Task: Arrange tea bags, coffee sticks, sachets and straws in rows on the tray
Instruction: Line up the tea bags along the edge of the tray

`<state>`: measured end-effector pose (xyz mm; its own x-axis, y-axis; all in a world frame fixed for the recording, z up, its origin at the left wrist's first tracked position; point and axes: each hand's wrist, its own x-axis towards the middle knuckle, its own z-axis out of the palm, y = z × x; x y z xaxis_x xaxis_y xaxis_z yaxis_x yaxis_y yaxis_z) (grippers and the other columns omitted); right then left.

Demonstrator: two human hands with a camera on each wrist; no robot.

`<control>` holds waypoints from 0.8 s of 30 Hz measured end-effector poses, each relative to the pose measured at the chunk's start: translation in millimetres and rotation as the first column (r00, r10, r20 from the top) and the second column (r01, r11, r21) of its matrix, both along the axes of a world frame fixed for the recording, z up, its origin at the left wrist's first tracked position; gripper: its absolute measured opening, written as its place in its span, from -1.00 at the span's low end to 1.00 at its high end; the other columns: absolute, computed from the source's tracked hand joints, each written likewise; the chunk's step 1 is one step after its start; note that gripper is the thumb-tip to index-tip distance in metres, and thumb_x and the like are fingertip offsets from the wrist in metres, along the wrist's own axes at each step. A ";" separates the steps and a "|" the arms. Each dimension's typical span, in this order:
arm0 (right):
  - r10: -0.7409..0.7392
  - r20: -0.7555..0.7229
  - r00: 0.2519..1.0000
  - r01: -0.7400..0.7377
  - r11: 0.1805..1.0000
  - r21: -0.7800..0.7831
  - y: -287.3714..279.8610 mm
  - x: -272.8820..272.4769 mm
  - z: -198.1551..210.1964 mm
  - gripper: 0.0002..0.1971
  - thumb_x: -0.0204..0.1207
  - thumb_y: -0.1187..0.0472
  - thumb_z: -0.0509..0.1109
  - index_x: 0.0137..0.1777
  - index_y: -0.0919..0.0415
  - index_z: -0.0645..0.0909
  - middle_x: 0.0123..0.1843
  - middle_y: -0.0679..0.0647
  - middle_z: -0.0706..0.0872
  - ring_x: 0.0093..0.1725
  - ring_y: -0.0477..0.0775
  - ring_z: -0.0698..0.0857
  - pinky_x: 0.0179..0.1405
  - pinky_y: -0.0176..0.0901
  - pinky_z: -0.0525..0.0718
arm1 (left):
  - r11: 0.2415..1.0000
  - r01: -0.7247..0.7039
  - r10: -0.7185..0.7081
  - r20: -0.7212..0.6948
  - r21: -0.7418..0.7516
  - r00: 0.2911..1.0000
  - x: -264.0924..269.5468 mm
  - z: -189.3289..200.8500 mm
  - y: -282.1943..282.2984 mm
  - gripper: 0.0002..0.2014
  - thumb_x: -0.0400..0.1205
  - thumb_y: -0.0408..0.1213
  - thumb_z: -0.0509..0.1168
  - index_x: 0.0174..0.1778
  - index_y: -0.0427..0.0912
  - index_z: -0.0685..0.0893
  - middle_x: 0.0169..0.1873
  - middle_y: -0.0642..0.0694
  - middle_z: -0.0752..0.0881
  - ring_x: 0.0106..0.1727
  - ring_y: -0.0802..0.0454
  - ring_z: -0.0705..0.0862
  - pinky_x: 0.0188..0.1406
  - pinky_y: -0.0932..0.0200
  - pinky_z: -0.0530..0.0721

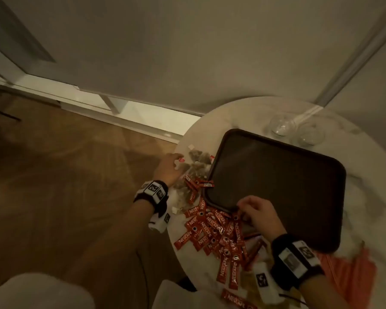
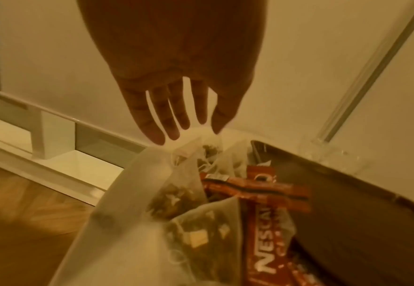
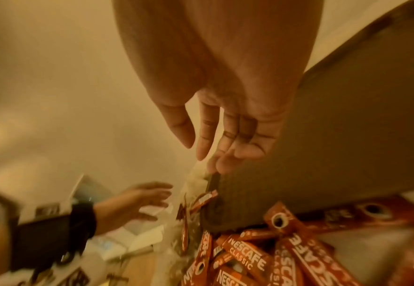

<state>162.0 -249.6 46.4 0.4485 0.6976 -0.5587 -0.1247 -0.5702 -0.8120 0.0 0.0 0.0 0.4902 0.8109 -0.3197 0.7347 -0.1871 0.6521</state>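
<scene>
Left hand [image 1: 168, 167], fingers spread loose, over tea bags [image 1: 197, 162]; right hand [image 1: 257, 211], fingers relaxed, above coffee sticks [image 1: 214, 230], lower centre, beside tray [image 1: 276, 181].

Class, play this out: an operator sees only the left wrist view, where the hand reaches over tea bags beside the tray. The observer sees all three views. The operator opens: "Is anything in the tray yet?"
Observer: No. In the head view the whole tray is bare.
Operator: Where is the right hand?
Observer: The right hand is over the tray's near left corner. The right wrist view shows its fingers loose and holding nothing.
Operator: Where are most of the coffee sticks?
Observer: The coffee sticks lie in a loose pile on the table by that same corner, off the tray.
</scene>
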 end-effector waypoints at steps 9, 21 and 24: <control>0.625 0.454 0.636 -0.577 0.775 -0.259 89.9 -49.7 -41.3 -0.45 0.67 0.06 0.24 0.64 -0.09 0.26 0.72 0.10 0.05 0.67 0.21 0.02 0.65 0.14 0.18 | 0.986 0.163 -0.158 -0.133 0.026 0.978 6.4 -39.5 9.4 -0.84 0.57 -0.18 0.38 0.02 -0.04 0.80 0.05 -0.07 0.69 0.04 -0.03 0.67 0.07 0.03 0.65; 0.643 0.611 0.462 -0.515 0.755 -0.406 113.4 -58.8 -63.4 -0.80 0.67 0.20 0.22 0.20 0.12 0.62 0.34 0.13 0.48 0.32 0.23 0.48 0.34 0.13 0.44 | 0.988 -0.073 0.089 0.115 -0.138 0.989 -6.7 -43.4 13.9 -0.92 0.58 -0.19 0.45 -0.22 -0.04 0.82 -0.27 -0.01 0.76 -0.20 0.02 0.72 -0.20 0.07 0.73; 0.556 0.577 0.599 -0.485 0.824 -0.292 101.0 -54.7 -64.0 -0.89 0.60 0.31 0.32 0.03 0.16 0.66 0.18 0.08 0.53 0.13 0.17 0.59 0.22 0.08 0.55 | 0.983 -0.104 0.125 0.140 -0.149 0.982 -10.0 -44.9 13.7 -0.91 0.56 -0.15 0.47 -0.15 -0.07 0.84 -0.24 -0.02 0.79 -0.19 0.05 0.72 -0.12 0.09 0.72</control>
